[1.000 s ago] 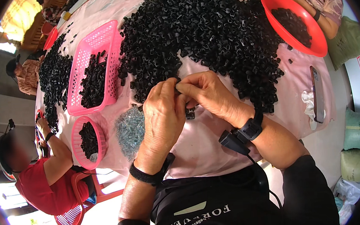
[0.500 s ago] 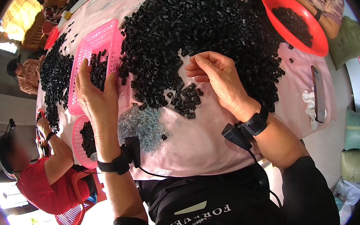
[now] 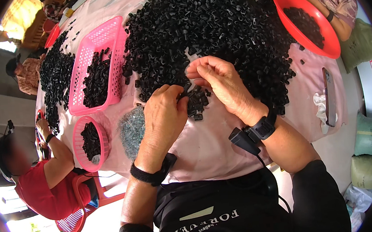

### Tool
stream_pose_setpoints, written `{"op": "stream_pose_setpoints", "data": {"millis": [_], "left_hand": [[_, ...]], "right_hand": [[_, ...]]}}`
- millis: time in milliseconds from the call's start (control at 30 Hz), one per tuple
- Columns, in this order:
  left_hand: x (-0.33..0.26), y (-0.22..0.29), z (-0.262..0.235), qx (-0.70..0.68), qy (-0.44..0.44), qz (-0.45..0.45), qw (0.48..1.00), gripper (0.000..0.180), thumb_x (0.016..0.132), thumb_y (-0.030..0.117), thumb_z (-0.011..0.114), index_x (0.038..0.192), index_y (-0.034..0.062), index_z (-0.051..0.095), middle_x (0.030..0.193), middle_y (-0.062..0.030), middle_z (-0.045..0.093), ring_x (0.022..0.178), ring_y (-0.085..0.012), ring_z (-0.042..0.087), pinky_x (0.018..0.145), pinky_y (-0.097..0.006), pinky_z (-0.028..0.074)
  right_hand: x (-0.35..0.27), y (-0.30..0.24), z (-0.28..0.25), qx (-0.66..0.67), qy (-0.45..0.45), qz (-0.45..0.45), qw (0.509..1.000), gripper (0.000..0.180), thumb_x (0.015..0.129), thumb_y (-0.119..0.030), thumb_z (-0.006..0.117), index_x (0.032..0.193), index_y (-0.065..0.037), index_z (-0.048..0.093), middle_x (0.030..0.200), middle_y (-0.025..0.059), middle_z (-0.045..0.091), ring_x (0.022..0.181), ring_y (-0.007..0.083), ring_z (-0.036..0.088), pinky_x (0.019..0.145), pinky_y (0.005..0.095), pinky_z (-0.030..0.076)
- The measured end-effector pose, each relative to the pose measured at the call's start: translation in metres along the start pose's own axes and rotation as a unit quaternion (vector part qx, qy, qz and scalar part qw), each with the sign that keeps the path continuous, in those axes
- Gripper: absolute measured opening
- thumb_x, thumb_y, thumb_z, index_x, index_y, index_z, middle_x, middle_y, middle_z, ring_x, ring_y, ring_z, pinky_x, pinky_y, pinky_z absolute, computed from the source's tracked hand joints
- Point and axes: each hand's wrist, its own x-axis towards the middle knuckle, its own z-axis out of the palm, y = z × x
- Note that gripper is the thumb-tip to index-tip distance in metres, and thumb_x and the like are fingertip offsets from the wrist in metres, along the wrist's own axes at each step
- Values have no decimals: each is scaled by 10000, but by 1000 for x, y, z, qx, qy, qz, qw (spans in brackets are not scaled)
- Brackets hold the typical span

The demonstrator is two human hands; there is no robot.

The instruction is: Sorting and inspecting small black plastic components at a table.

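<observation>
- Left hand (image 3: 164, 113): palm down over the pink-covered table (image 3: 206, 149), fingers curled narrow at the near edge of the big heap; fingertips touch a small black part (image 3: 186, 88); whether they grip it, cannot tell.
- Right hand (image 3: 221, 84): just beside the left, fingers bent inward and pinched close on the same small black part, above a little cluster of loose pieces (image 3: 198, 104).
- Heap of black plastic parts (image 3: 213, 25): covers the middle of the table, directly beyond both hands.
- Grey metal bits (image 3: 132, 129): a low pile on the cloth, left of the left hand.
- Pink rectangular basket (image 3: 108, 39): left of the heap, partly filled with black parts.
- Small round pink basket (image 3: 79, 145): near table edge, below the rectangular one, holds black parts.
- Red bowl (image 3: 321, 42): far right, black parts inside.
- Phone (image 3: 329, 97): dark, lying on the cloth at the right edge.
- Wrist bands: black, one on each forearm; the right carries a small black device (image 3: 243, 139) with a cable.
- Person in red (image 3: 46, 185): seated at the left side of the table.
- Another person's arm (image 3: 317, 3): upper right, by the red bowl.
</observation>
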Motion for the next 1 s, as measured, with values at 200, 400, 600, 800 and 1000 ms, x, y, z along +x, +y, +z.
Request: {"op": "stream_pose_setpoints", "data": {"millis": [200, 400, 600, 800, 1000], "left_hand": [[6, 6, 0, 49, -20, -34, 998, 227, 813, 106, 738, 1015, 3, 742, 939, -160, 718, 823, -346, 714, 744, -420, 560], [4, 5, -1, 13, -43, -12, 999, 202, 804, 65, 711, 995, 1, 727, 939, -162, 710, 854, -340, 711, 738, -418, 553], [0, 3, -6, -64, -11, -16, 998, 183, 828, -36, 673, 1008, -6, 665, 908, -175, 679, 819, -382, 684, 729, -437, 535], [1, 5, -9, -196, 0, -69, 978, 113, 914, -33, 666, 1017, -10, 627, 837, -138, 694, 739, -218, 702, 664, -338, 532], [3, 6, -6, -261, 39, -90, 960, 138, 927, -31, 666, 1052, -9, 612, 871, -97, 709, 801, -163, 717, 703, -308, 553]], "right_hand": [[0, -4, 0, -22, -11, 20, 1000, 300, 1081, -282, 583, 1182, -13, 672, 1122, 73, 709, 1079, 154, 681, 948, 308, 555], [1, 2, -1, -146, -18, -36, 988, 253, 1092, -203, 546, 1140, -2, 692, 1123, 73, 716, 1047, 151, 694, 912, 293, 563], [-1, -6, 2, -141, -14, -6, 990, 213, 1073, -145, 566, 1139, 13, 693, 1074, 67, 727, 990, 139, 712, 864, 281, 575], [-2, -8, 4, -189, -54, -60, 979, 137, 997, -58, 653, 1085, 8, 735, 994, 51, 742, 921, 105, 711, 806, 252, 569], [-6, -12, 9, -185, -71, -44, 979, 148, 962, -59, 706, 1087, 6, 753, 969, 45, 747, 862, 64, 676, 768, 224, 548]]}}
